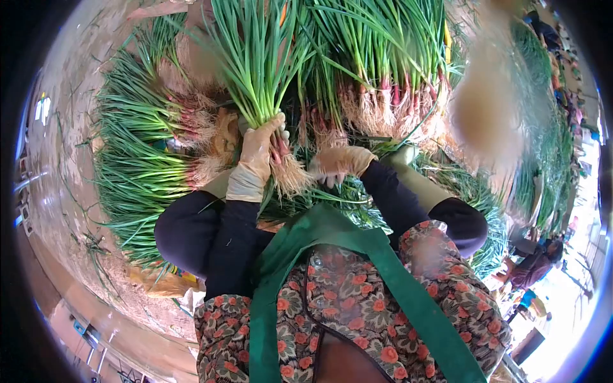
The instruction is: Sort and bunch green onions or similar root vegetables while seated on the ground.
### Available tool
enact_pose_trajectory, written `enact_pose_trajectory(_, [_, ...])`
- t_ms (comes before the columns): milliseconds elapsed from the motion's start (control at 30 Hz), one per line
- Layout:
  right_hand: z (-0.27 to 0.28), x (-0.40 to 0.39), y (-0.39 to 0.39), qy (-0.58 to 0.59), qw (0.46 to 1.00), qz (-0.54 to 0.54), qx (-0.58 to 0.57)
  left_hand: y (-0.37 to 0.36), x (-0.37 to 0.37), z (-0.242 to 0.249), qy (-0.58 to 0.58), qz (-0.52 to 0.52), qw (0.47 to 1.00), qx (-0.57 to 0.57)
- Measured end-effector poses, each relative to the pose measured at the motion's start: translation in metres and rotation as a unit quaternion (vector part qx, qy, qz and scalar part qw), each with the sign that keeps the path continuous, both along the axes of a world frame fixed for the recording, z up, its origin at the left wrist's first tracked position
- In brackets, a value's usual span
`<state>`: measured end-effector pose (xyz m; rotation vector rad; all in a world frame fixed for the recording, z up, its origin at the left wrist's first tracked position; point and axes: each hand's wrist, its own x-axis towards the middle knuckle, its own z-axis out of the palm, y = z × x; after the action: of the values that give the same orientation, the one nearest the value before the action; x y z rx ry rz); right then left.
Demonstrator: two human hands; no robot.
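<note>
My left hand [258, 150], in a pale glove, is closed around a bunch of spring onions [263, 92]. The bunch stands upright, green leaves pointing away from me. Its reddish bulbs and stringy pale roots [288, 175] hang below my grip. My right hand [341, 161], also gloved, is beside those roots with its fingers bent downward and slightly apart. I see nothing held in it, and its palm is hidden. Loose green leaves [348, 195] lie beneath both hands.
A large upright stack of spring onions [396, 83] stands ahead to the right. More bunches [150, 166] lie on the floor at my left. A person [536, 265] is at the far right, near further rows of greens [543, 172]. Blurry spots cover part of the view.
</note>
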<state>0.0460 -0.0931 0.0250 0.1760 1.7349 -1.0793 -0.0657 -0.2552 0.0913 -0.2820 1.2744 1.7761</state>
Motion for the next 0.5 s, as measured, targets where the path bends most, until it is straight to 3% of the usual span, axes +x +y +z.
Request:
enact_pose_trajectory(33, [0.002,-0.006,-0.001,0.075,0.983,0.144,0.089,0.001,0.0,0.003,-0.001,-0.016,1.0,0.001])
enact_pose_trajectory(67, [-0.047,-0.014,0.011,0.201,0.973,0.019,0.108,0.001,-0.001,0.005,-0.002,-0.032,0.999,0.002])
enact_pose_trajectory(133, [-0.142,-0.028,0.035,0.476,0.846,-0.19,0.147,0.002,-0.001,-0.008,-0.02,-0.025,0.999,-0.005])
enact_pose_trajectory(200, [-0.155,-0.06,0.036,0.379,0.854,-0.353,0.04,0.002,0.001,-0.011,-0.033,-0.004,0.999,0.009])
enact_pose_trajectory(267, [-0.055,-0.101,0.031,0.124,0.877,-0.45,0.111,-0.001,-0.005,-0.01,-0.035,-0.05,0.998,-0.019])
enact_pose_trajectory(333, [-0.028,-0.101,0.026,0.214,0.863,-0.422,0.178,0.001,-0.004,-0.013,-0.03,-0.047,0.997,-0.044])
enact_pose_trajectory(367, [-0.037,-0.096,0.025,0.234,0.854,-0.459,0.077,0.001,-0.004,-0.01,-0.027,-0.054,0.997,-0.053])
enact_pose_trajectory(400, [-0.018,-0.088,0.017,0.262,0.853,-0.447,0.068,0.003,-0.004,-0.008,-0.009,-0.066,0.996,-0.063])
enact_pose_trajectory(467, [0.029,-0.068,-0.004,0.319,0.868,-0.352,0.146,0.005,0.001,-0.006,0.027,-0.097,0.991,-0.085])
enact_pose_trajectory(500, [0.009,-0.064,-0.013,0.368,0.863,-0.298,0.175,0.004,0.0,-0.009,0.008,-0.137,0.989,-0.049])
